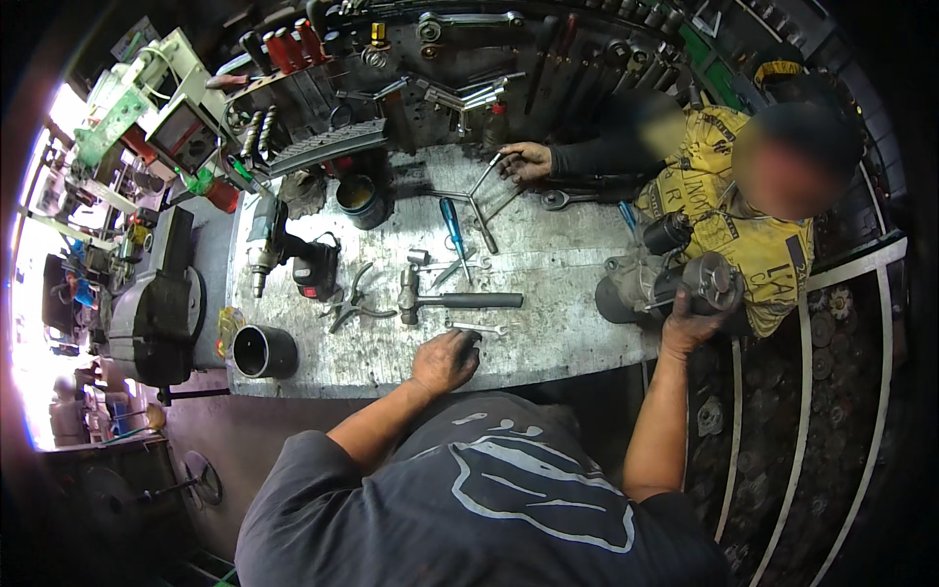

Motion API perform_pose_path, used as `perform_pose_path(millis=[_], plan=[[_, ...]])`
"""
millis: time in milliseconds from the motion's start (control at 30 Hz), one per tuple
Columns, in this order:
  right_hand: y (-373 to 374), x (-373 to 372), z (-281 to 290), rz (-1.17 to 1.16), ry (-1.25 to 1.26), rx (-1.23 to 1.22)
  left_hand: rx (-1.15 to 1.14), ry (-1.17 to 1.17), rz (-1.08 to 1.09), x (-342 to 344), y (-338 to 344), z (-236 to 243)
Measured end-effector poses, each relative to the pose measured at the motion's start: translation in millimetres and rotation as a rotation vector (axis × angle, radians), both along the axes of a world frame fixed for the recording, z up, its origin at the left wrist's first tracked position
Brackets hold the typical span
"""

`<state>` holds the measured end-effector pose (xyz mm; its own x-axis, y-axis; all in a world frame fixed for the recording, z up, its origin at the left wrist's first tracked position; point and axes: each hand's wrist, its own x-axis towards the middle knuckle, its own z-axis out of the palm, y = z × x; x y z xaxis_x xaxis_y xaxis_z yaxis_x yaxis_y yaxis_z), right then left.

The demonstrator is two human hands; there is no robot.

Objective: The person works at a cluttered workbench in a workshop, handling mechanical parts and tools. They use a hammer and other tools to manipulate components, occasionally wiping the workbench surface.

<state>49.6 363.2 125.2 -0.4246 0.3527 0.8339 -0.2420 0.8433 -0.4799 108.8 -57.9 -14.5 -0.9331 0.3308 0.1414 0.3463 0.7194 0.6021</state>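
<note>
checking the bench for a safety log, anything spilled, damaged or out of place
Nothing looks clearly spilled or broken. The pliers lie spread open left of the hammer, and the workbench top is scuffed and stained, likely ordinary wear.

Right hand [693,321] on metal housing [712,280], hammer [460,301] on bench [572,264]

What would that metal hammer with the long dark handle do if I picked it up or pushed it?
The hammer would probably feel heavy at one end, since its thick metal head sits there. Its straight handle looks stiff. Pushed, it might pivot rather than roll, because the head sticks out sideways.
</note>
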Motion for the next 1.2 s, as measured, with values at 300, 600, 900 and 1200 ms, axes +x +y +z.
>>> perform_pose_path(millis=[300,600,900,1200], plan=[[-2.8,2.3,6.6,-0.048,-0.03,0.115,0.206,0.183,0.032,-34.4,-17.4,24.0],[-9.9,0.0,10.2,0.041,0.031,-0.018,-0.481,0.005,-0.034,-163.8,-74.5,44.6],[-9.6,-1.3,0.7,0.063,0.041,-0.082,-0.066,0.007,0.161,-173.5,-89.2,34.9],[-8.1,0.5,2.0,-0.01,0.013,-0.011,-0.075,-0.078,0.25,-159.6,-50.3,37.8]])
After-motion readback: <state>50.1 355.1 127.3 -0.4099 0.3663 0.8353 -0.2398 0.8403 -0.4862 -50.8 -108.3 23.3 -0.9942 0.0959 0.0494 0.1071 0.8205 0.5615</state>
